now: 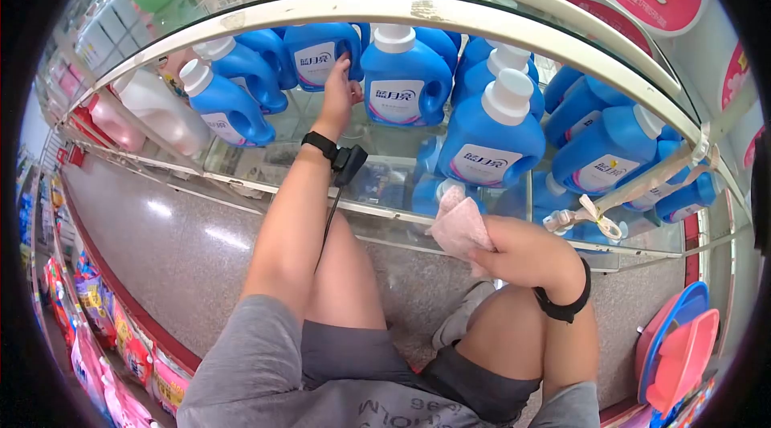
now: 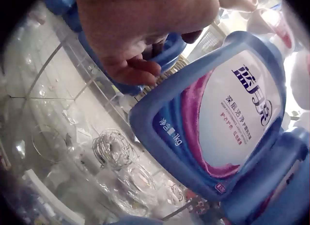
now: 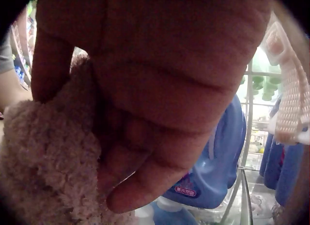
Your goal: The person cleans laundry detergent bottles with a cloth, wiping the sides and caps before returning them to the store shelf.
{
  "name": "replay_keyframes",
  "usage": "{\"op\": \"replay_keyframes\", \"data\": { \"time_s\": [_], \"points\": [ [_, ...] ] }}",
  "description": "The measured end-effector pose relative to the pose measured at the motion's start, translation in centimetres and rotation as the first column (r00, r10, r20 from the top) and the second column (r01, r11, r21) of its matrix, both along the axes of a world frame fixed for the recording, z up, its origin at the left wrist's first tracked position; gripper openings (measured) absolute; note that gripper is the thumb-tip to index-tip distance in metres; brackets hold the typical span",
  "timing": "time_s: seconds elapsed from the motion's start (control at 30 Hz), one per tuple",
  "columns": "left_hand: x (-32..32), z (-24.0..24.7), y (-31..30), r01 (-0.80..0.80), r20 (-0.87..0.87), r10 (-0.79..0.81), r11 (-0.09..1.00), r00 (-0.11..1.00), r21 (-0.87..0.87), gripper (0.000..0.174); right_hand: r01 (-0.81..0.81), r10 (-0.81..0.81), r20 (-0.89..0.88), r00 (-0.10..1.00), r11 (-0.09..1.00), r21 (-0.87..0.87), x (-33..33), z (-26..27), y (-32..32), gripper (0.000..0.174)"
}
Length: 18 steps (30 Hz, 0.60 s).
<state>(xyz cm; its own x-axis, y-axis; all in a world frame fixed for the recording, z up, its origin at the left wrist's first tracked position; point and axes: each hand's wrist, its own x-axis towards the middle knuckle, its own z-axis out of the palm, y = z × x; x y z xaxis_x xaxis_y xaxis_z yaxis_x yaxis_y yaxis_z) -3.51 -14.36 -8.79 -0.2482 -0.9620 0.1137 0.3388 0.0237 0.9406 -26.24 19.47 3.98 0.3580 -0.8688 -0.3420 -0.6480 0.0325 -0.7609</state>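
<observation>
My left hand (image 1: 339, 99) reaches onto the shelf and grips a blue laundry detergent bottle (image 1: 313, 59) at its handle side. In the left wrist view, the fingers (image 2: 138, 72) curl at that bottle's handle, behind another blue bottle (image 2: 227, 108) with a white and purple label. My right hand (image 1: 522, 247) holds a bunched pink cloth (image 1: 458, 223) in front of the shelf edge. Up close, the cloth (image 3: 53, 157) looks fluffy, pinched between thumb and fingers. A white-capped blue bottle (image 1: 490, 139) stands just beyond the right hand.
More blue bottles (image 1: 606, 147) line the shelf to the right. A white metal rail (image 1: 321, 6) runs above, under an upper glass shelf. A tied strap (image 1: 598, 211) hangs at the front right. Pink and blue basins (image 1: 683, 348) stand on the floor; bagged goods (image 1: 128, 340) lie behind on the left.
</observation>
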Motion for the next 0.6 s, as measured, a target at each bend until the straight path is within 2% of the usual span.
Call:
{"op": "replay_keyframes", "data": {
  "time_s": [0.03, 0.17, 0.23, 0.3, 0.37, 0.43, 0.47, 0.53, 0.57, 0.6],
  "points": [
    [0.0, 0.2, -0.1, 0.020, -0.060, -0.019, 1.000, 0.998, 0.023, 0.064, 0.008, -0.008, -0.015, 1.000, 1.000, -0.017, 0.0, 0.1, 0.1, 0.031],
    [-0.2, 0.4, 0.4, -0.006, 0.058, 0.005, 1.000, 0.998, 0.018, 0.062, -0.008, 0.009, 0.023, 1.000, 0.999, -0.041, -0.3, -0.1, -0.1, 0.034],
    [-0.1, 0.7, 0.6, -0.028, 0.087, 0.026, 0.999, 0.996, 0.024, 0.062, -0.001, 0.000, -0.031, 1.000, 1.000, -0.016, -0.7, -0.7, -0.3, 0.028],
    [0.2, 1.2, 1.0, -0.038, 0.193, 0.039, 0.999, 0.980, -0.005, 0.063, -0.022, 0.021, -0.016, 1.000, 0.999, -0.042, -0.6, -0.8, -0.5, 0.028],
    [0.7, 1.7, 1.6, -0.082, 0.201, 0.082, 0.997, 0.976, -0.010, 0.062, -0.049, 0.049, -0.001, 0.999, 0.996, -0.073, -0.2, -0.4, -0.9, 0.028],
    [1.9, 1.8, 1.9, 0.022, 0.291, -0.012, 0.999, 0.957, -0.033, 0.066, -0.001, 0.000, 0.022, 1.000, 0.999, 0.052, 0.4, 0.4, -1.0, 0.033],
    [2.3, 1.9, 2.2, 0.011, 0.292, -0.003, 1.000, 0.956, -0.027, 0.066, -0.010, 0.008, 0.033, 0.999, 0.999, 0.050, 0.4, 0.4, -1.1, 0.033],
    [3.4, 2.0, 2.5, 0.003, 0.343, 0.011, 0.999, 0.939, -0.040, 0.066, -0.081, 0.087, 0.049, 0.995, 0.990, -0.112, 0.5, 0.2, -1.3, 0.033],
    [3.8, 2.0, 2.7, 0.002, 0.378, 0.017, 0.999, 0.926, -0.049, 0.066, -0.085, 0.092, 0.063, 0.994, 0.990, -0.114, 0.9, 0.3, -1.4, 0.033],
    [4.2, 2.5, 3.6, -0.044, 0.405, 0.052, 0.999, 0.913, -0.029, 0.055, -0.065, 0.071, 0.072, 0.995, 0.995, -0.074, 1.2, 0.6, -1.5, 0.033]
  ]
}}
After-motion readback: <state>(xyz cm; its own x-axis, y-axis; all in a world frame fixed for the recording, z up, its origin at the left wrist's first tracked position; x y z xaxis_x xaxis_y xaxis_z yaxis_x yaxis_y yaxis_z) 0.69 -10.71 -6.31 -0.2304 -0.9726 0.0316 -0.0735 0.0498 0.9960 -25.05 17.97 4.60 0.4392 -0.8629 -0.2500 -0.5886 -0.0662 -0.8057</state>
